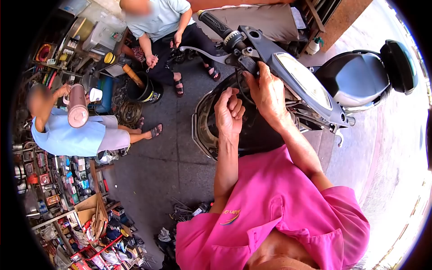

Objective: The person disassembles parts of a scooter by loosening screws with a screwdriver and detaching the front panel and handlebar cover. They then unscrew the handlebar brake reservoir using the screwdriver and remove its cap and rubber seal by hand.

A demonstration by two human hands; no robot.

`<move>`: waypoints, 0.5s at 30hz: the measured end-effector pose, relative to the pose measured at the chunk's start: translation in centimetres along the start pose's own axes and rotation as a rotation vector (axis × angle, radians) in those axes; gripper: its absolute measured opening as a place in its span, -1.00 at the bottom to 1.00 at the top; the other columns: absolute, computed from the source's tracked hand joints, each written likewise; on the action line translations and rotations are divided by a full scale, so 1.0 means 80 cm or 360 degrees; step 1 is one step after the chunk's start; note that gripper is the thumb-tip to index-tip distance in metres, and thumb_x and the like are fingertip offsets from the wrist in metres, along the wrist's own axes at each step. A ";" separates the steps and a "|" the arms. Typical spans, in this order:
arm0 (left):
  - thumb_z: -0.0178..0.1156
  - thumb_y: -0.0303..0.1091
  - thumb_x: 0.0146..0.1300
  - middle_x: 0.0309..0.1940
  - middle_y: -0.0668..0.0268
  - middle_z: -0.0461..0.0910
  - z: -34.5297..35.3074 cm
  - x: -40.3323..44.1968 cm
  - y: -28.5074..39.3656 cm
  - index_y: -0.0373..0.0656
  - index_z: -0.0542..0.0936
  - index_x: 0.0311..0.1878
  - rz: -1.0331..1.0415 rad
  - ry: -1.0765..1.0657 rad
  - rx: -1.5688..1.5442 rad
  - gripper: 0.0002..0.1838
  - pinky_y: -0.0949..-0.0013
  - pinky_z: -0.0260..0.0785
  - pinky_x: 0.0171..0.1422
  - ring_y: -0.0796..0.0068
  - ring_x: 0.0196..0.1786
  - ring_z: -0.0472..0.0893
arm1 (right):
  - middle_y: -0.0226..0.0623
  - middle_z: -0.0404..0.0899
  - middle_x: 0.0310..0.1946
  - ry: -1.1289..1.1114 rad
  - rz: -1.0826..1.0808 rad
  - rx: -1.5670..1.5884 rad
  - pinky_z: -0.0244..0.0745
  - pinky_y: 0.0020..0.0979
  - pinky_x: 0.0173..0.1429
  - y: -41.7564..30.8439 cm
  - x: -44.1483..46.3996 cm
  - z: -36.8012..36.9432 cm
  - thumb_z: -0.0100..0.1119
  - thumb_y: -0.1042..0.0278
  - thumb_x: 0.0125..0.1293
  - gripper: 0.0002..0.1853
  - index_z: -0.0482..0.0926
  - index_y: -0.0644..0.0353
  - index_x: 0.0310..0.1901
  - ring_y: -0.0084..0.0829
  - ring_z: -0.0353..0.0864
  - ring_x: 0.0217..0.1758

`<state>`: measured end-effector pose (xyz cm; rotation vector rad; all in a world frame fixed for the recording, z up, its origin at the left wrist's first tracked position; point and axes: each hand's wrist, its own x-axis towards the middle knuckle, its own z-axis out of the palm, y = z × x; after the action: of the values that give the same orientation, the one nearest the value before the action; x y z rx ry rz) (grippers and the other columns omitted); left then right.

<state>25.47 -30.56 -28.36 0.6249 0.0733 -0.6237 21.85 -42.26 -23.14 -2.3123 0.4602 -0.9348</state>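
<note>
The scooter's grey handlebar cover (302, 78) slants across the upper right of the head view, with a grip (216, 23) and a silver lever (204, 53) at its left end. My right hand (268, 92) has thumb and fingers closed around a small black part (249, 64) beside the lever's base. Just left of it, my left hand (230, 112) is raised with curled fingers, thumb near the index finger; anything between them is too small to tell. The dark front body (261, 135) of the scooter lies below both hands.
A person (157, 22) sits at the top, hands apart from mine. Another person (67, 135) at left holds a flask (78, 105) and a white cup (95, 94). A black bucket (146, 92) stands between them. Cluttered shelves (67, 180) line the left; a black seat (355, 78) is at right.
</note>
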 end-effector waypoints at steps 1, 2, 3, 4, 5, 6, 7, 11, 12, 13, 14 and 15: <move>0.13 -0.23 0.32 -0.75 0.57 0.11 0.005 0.003 0.001 -0.25 0.56 -0.27 -0.0006 0.0019 0.0046 -0.76 0.61 -0.11 -0.71 0.75 -0.74 0.07 | -0.06 0.49 -0.65 0.0008 -0.0043 0.0016 0.38 -0.31 -0.52 0.000 0.002 0.001 0.27 0.42 0.19 -0.64 0.44 0.45 -0.06 -0.17 0.54 -0.62; 0.15 -0.23 0.31 -0.75 0.58 0.09 0.013 0.005 0.002 -0.26 0.56 -0.26 -0.0016 0.0039 0.0094 -0.75 0.61 -0.14 -0.71 0.76 -0.74 0.05 | -0.06 0.49 -0.65 0.0017 -0.0083 0.0031 0.38 -0.30 -0.51 -0.001 0.003 0.001 0.26 0.42 0.20 -0.68 0.44 0.44 -0.11 -0.15 0.53 -0.62; 0.18 -0.22 0.31 -0.76 0.60 0.07 0.018 0.007 0.002 -0.26 0.57 -0.24 -0.0029 0.0056 0.0144 -0.74 0.61 -0.16 -0.72 0.78 -0.74 0.03 | -0.06 0.49 -0.65 0.0029 -0.0119 0.0044 0.39 -0.30 -0.51 -0.001 0.004 0.001 0.26 0.42 0.20 -0.72 0.45 0.43 -0.16 -0.12 0.53 -0.62; 0.24 -0.17 0.27 -0.76 0.61 0.05 0.021 0.012 -0.001 -0.27 0.59 -0.22 -0.0012 0.0027 0.0163 -0.70 0.60 -0.21 -0.74 0.80 -0.75 0.00 | -0.05 0.49 -0.65 0.0013 -0.0120 0.0081 0.39 -0.29 -0.50 0.001 0.005 0.002 0.25 0.43 0.20 -0.75 0.44 0.41 -0.21 -0.10 0.52 -0.61; 0.24 -0.17 0.27 -0.76 0.61 0.05 0.024 0.015 -0.003 -0.25 0.59 -0.25 -0.0012 0.0023 0.0188 -0.71 0.60 -0.21 -0.74 0.80 -0.76 0.00 | -0.04 0.48 -0.65 -0.0002 -0.0119 0.0117 0.39 -0.27 -0.50 0.005 0.005 0.004 0.24 0.43 0.21 -0.78 0.43 0.39 -0.26 -0.08 0.52 -0.61; 0.24 -0.16 0.27 -0.76 0.62 0.05 0.028 0.018 -0.005 -0.23 0.58 -0.28 -0.0012 0.0019 0.0214 -0.72 0.60 -0.21 -0.74 0.80 -0.76 0.00 | -0.03 0.48 -0.65 -0.0016 -0.0117 0.0154 0.39 -0.26 -0.49 0.007 0.006 0.004 0.23 0.44 0.21 -0.80 0.41 0.37 -0.32 -0.06 0.52 -0.60; 0.25 -0.16 0.27 -0.76 0.62 0.06 0.032 0.021 -0.007 -0.21 0.58 -0.31 -0.0009 0.0014 0.0238 -0.72 0.60 -0.22 -0.74 0.80 -0.76 0.00 | -0.02 0.47 -0.66 -0.0013 -0.0101 0.0147 0.38 -0.25 -0.50 0.007 0.006 0.003 0.22 0.44 0.22 -0.80 0.39 0.36 -0.34 -0.05 0.52 -0.60; 0.22 -0.17 0.30 -0.77 0.62 0.07 0.040 0.026 -0.009 -0.10 0.50 -0.46 -0.0021 0.0024 0.0234 -0.72 0.61 -0.22 -0.75 0.81 -0.77 0.00 | 0.01 0.44 -0.67 -0.0061 -0.0003 0.0169 0.35 -0.22 -0.51 -0.006 0.009 -0.004 0.19 0.45 0.23 -0.80 0.36 0.34 -0.40 -0.01 0.52 -0.59; 0.21 -0.16 0.30 -0.77 0.62 0.08 0.040 0.027 -0.009 -0.10 0.51 -0.46 -0.0031 0.0007 0.0225 -0.72 0.61 -0.22 -0.75 0.81 -0.77 0.00 | 0.01 0.44 -0.67 -0.0082 0.0001 0.0174 0.35 -0.22 -0.51 -0.005 0.010 -0.004 0.19 0.45 0.23 -0.79 0.36 0.34 -0.40 -0.01 0.52 -0.59; 0.21 -0.16 0.30 -0.78 0.63 0.08 0.040 0.029 -0.008 -0.10 0.51 -0.45 -0.0041 -0.0006 0.0215 -0.73 0.62 -0.22 -0.75 0.81 -0.77 0.00 | 0.01 0.44 -0.68 -0.0104 0.0005 0.0180 0.35 -0.22 -0.51 -0.004 0.010 -0.004 0.19 0.45 0.23 -0.79 0.35 0.34 -0.40 -0.01 0.52 -0.60; 0.21 -0.16 0.30 -0.78 0.63 0.08 0.039 0.029 -0.008 -0.10 0.52 -0.45 -0.0053 -0.0018 0.0206 -0.73 0.62 -0.22 -0.75 0.81 -0.77 0.01 | 0.01 0.44 -0.68 -0.0116 0.0015 0.0191 0.35 -0.23 -0.52 -0.004 0.010 -0.004 0.19 0.45 0.23 -0.79 0.36 0.35 -0.40 -0.01 0.51 -0.60; 0.21 -0.16 0.30 -0.78 0.63 0.08 0.038 0.029 -0.008 -0.10 0.52 -0.45 -0.0060 -0.0018 0.0201 -0.73 0.62 -0.22 -0.75 0.81 -0.77 0.01 | 0.01 0.44 -0.68 -0.0127 0.0026 0.0200 0.35 -0.23 -0.52 -0.004 0.010 -0.004 0.19 0.45 0.23 -0.79 0.36 0.35 -0.41 -0.02 0.51 -0.60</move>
<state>26.65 -33.93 -26.78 0.7432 0.0356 -0.6715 22.22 -42.59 -22.33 -2.2193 0.3758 -0.8365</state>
